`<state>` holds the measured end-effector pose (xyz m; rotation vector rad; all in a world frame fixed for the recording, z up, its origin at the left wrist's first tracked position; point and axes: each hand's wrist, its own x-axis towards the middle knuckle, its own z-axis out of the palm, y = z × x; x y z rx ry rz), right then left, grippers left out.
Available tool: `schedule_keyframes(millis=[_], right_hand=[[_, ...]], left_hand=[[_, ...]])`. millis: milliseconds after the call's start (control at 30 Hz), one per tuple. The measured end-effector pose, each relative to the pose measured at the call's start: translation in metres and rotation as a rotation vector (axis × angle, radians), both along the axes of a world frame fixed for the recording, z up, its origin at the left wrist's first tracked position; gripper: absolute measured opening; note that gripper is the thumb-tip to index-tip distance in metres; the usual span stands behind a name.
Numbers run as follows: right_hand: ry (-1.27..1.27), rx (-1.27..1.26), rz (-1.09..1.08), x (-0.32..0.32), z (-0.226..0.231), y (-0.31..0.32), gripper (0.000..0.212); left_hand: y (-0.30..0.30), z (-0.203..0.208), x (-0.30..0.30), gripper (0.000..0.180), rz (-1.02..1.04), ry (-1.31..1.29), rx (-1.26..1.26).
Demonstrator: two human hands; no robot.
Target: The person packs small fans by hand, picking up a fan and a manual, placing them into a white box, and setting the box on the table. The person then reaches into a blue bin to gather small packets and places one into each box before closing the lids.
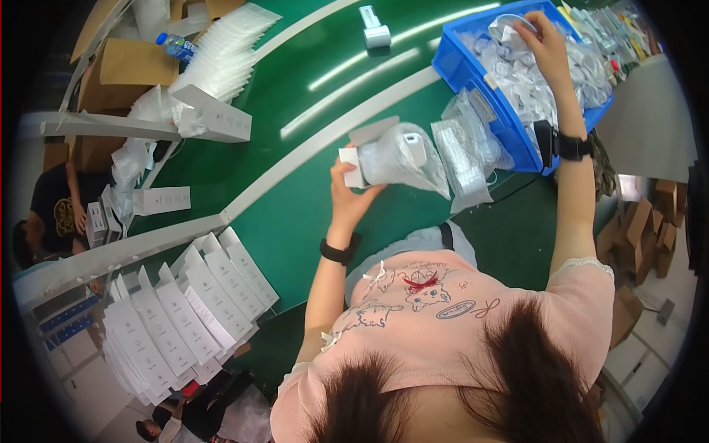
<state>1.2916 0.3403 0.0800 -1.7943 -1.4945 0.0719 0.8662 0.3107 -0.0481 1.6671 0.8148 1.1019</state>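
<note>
The left hand (pixel 350 203), curled between thumb and fingers, grips one white cardboard box (pixel 352 168); one puffy clear plastic bag (pixel 417 168) adjoins it, rightward. The right hand (pixel 548 50) pinches one clear plastic-wrapped piece (pixel 508 21) above one blue rectangular plastic bin (pixel 517 140).

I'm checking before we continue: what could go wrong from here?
The clear bag bulges out beyond the white box in the left hand; a tilt might let it slip.

The blue bin is heaped with bagged items, so as the right hand pulls away, it could drag some out.
</note>
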Motion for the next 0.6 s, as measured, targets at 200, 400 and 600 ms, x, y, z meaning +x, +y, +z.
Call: schedule_keyframes(millis=[200,400,600], right_hand=[[0.175,-0.272,0.480,-0.142,0.003,-0.065,0.024],[0.282,-0.377,0.715,-0.210,-0.018,-0.081,0.029],[0.265,-0.365,0.756,-0.228,-0.017,-0.071,0.029]], left_hand=[[-0.002,0.002,-0.009,0.068,-0.059,0.044,-0.011],[-0.008,0.067,0.001,0.074,0.000,0.089,0.568],[-0.005,0.075,-0.003,0.045,-0.066,0.279,0.429]])
